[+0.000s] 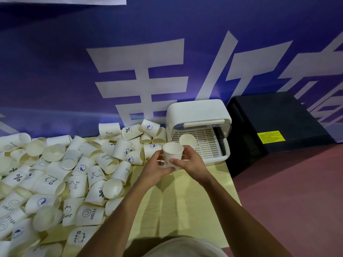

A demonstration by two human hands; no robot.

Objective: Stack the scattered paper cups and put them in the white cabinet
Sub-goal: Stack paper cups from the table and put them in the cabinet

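Head view looks down on a table (185, 210) under a pale yellow cloth that fills the lower middle of the frame. Just above the centre, both hands meet round one upright paper cup (172, 154), its open mouth facing up. The left hand (156, 170) cups the lower part from the frame's left, its fingers curled round the wall and base. The right hand (191, 164) grips from the frame's right, with the thumb laid across the cup's front and the other fingers wrapped behind. Whether a second cup is nested under the first I cannot tell.

Just beyond the hands, at centre right, sits the white cabinet (196, 112) with its clear front flap raised. Inside, a single cup (187, 141) stands on the slatted tray, near its left front corner.

A pile of scattered cups (74, 173) covers the left half of the table, most lying on their sides, some printed with "HELLO", "Bear", "Hi" or a percent sign. The pile reaches up to the cabinet's left wall.

To the right of the cabinet stands a black box (274, 127) with a yellow label (271, 136). A blue banner (74, 62) with large white characters fills the upper frame, and a reddish floor (297, 191) shows at lower right.
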